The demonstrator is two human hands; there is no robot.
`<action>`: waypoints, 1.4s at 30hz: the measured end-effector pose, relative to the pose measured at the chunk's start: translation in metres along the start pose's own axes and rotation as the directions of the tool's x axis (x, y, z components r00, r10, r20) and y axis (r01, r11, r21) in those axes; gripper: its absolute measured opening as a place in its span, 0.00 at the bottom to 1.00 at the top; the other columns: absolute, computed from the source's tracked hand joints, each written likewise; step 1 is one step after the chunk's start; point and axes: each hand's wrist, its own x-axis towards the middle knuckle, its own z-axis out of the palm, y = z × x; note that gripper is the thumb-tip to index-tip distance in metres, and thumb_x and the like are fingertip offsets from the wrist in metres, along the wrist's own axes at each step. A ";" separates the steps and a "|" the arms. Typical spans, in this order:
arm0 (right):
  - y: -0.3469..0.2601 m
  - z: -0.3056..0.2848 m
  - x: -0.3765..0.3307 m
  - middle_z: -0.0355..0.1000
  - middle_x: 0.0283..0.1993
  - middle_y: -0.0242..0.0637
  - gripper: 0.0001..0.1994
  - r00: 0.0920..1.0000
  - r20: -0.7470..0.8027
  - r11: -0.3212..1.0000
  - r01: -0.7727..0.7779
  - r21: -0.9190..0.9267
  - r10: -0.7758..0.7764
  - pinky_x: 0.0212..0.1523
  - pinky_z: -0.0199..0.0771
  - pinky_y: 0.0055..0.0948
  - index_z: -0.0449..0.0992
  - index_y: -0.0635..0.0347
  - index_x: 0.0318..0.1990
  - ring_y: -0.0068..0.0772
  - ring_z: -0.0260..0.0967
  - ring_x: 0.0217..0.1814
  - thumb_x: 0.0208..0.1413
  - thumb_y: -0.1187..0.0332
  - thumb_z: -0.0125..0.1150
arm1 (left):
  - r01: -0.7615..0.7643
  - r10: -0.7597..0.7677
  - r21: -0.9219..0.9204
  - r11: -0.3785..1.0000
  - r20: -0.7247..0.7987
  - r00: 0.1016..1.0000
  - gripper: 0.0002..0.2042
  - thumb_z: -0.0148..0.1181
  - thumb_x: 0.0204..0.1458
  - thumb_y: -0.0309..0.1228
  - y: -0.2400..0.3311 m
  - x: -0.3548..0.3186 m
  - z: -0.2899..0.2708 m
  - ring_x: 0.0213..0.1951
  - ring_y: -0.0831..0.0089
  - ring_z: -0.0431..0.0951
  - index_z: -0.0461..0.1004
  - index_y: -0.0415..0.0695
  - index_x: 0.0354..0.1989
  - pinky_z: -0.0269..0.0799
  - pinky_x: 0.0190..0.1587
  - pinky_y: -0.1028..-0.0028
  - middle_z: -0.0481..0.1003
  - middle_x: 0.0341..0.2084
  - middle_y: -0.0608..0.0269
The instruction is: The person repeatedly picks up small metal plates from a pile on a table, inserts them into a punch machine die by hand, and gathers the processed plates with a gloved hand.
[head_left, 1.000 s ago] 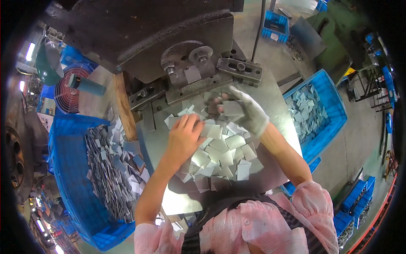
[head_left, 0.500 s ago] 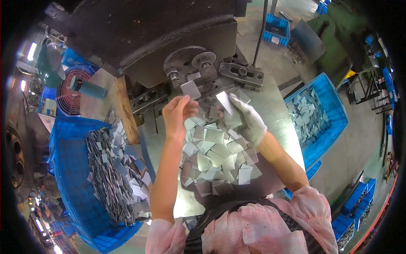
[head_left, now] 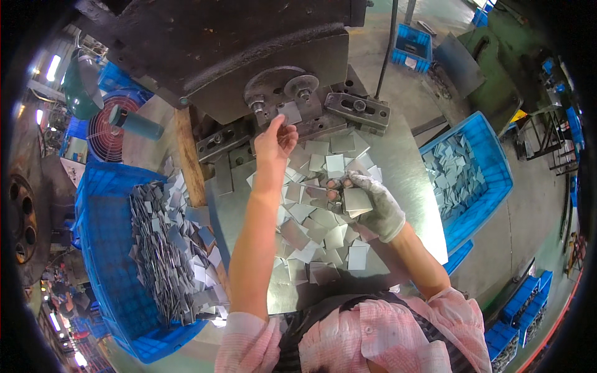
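Observation:
My left hand (head_left: pixel 273 140), bare, reaches up to the die of the dark press (head_left: pixel 249 56) and pinches a square metal plate (head_left: pixel 290 113) at the tooling under two round bolts. My right hand (head_left: pixel 372 202), in a white glove with worn fingertips, holds a small stack of square metal plates (head_left: pixel 356 200) above the steel table (head_left: pixel 404 168). A loose pile of similar grey plates (head_left: pixel 317 224) covers the table between my arms.
A blue crate (head_left: pixel 99 261) on my left holds several thin metal pieces standing on edge. Another blue crate (head_left: pixel 491 180) on my right holds flat plates. A wooden post (head_left: pixel 189 168) stands at the table's left edge. More blue crates (head_left: pixel 528 304) sit on the floor.
My left hand has gone from the pile up to the press die with one plate. My right hand has drawn back from the far side of the pile, holding a stack.

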 end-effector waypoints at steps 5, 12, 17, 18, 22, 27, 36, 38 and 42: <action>-0.017 -0.024 -0.009 0.69 0.42 0.45 0.06 0.987 -0.086 0.988 0.132 -0.085 -0.139 0.38 0.76 0.36 0.67 0.59 0.29 0.37 0.71 0.40 0.54 0.67 0.51 | -0.295 0.194 0.525 0.799 0.240 0.951 0.11 0.63 0.42 0.35 0.002 -0.039 -0.017 0.19 0.81 0.69 0.73 0.42 0.30 0.62 0.22 0.85 0.72 0.21 0.67; -0.028 -0.038 -0.017 0.69 0.40 0.42 0.09 0.982 -0.118 0.989 0.145 -0.014 -0.145 0.36 0.76 0.34 0.68 0.58 0.28 0.34 0.71 0.37 0.57 0.65 0.47 | -0.751 0.158 0.623 -0.220 0.782 0.602 0.18 0.65 0.33 0.27 -0.021 -0.094 -0.049 0.40 0.68 0.68 0.73 0.45 0.37 0.68 0.36 0.72 0.67 0.37 0.66; -0.028 -0.024 0.007 0.70 0.41 0.45 0.08 0.991 -0.085 0.989 0.092 -0.117 -0.102 0.38 0.74 0.34 0.69 0.59 0.30 0.34 0.70 0.36 0.56 0.65 0.48 | -0.715 0.156 0.551 -0.432 0.826 0.542 0.22 0.67 0.29 0.29 -0.017 -0.102 -0.047 0.41 0.68 0.67 0.70 0.46 0.38 0.68 0.39 0.69 0.66 0.36 0.66; -0.028 -0.014 0.018 0.70 0.41 0.44 0.08 0.989 -0.119 0.984 0.071 -0.161 -0.091 0.36 0.73 0.32 0.68 0.58 0.32 0.34 0.71 0.34 0.56 0.63 0.49 | -0.702 0.137 0.546 -0.457 0.823 0.551 0.21 0.66 0.30 0.29 -0.020 -0.103 -0.049 0.40 0.68 0.67 0.70 0.45 0.38 0.68 0.39 0.69 0.66 0.36 0.66; -0.027 0.016 0.082 0.70 0.40 0.42 0.16 0.993 -0.109 0.991 -0.052 -0.120 0.039 0.35 0.71 0.30 0.65 0.61 0.44 0.34 0.70 0.34 0.54 0.59 0.54 | -0.700 0.117 0.620 -0.354 0.772 0.625 0.21 0.66 0.31 0.29 -0.026 -0.105 -0.055 0.38 0.66 0.68 0.69 0.45 0.39 0.70 0.36 0.68 0.65 0.35 0.65; -0.017 0.037 0.139 0.70 0.37 0.41 0.14 0.984 -0.150 0.944 0.044 -0.327 -0.097 0.34 0.72 0.31 0.66 0.59 0.45 0.35 0.71 0.33 0.53 0.64 0.54 | -0.660 0.115 0.659 -0.361 0.734 0.670 0.22 0.65 0.32 0.30 -0.022 -0.104 -0.055 0.39 0.65 0.69 0.68 0.46 0.40 0.70 0.36 0.67 0.65 0.34 0.64; -0.046 -0.031 0.023 0.72 0.36 0.39 0.14 0.982 -0.088 0.975 0.149 -0.168 -0.165 0.30 0.73 0.28 0.68 0.60 0.45 0.31 0.71 0.32 0.55 0.62 0.51 | -0.614 0.220 0.734 -0.290 0.676 0.703 0.21 0.67 0.31 0.29 -0.017 -0.093 -0.057 0.38 0.60 0.70 0.69 0.46 0.39 0.68 0.38 0.67 0.67 0.34 0.60; -0.060 -0.060 -0.009 0.71 0.37 0.42 0.15 0.972 -0.143 0.981 0.192 0.016 -0.188 0.32 0.75 0.29 0.66 0.62 0.46 0.33 0.72 0.32 0.57 0.61 0.49 | -0.588 0.244 0.729 -0.351 0.677 0.694 0.22 0.67 0.31 0.29 -0.017 -0.098 -0.047 0.38 0.58 0.70 0.68 0.45 0.39 0.67 0.37 0.66 0.66 0.33 0.58; -0.100 -0.106 -0.059 0.71 0.36 0.44 0.16 0.859 -0.295 0.896 0.444 0.024 -0.418 0.33 0.75 0.30 0.66 0.64 0.45 0.36 0.72 0.34 0.56 0.60 0.49 | -0.614 0.194 0.736 -0.286 0.672 0.715 0.21 0.67 0.31 0.27 -0.013 -0.102 -0.049 0.33 0.64 0.69 0.68 0.44 0.37 0.65 0.33 0.71 0.64 0.32 0.60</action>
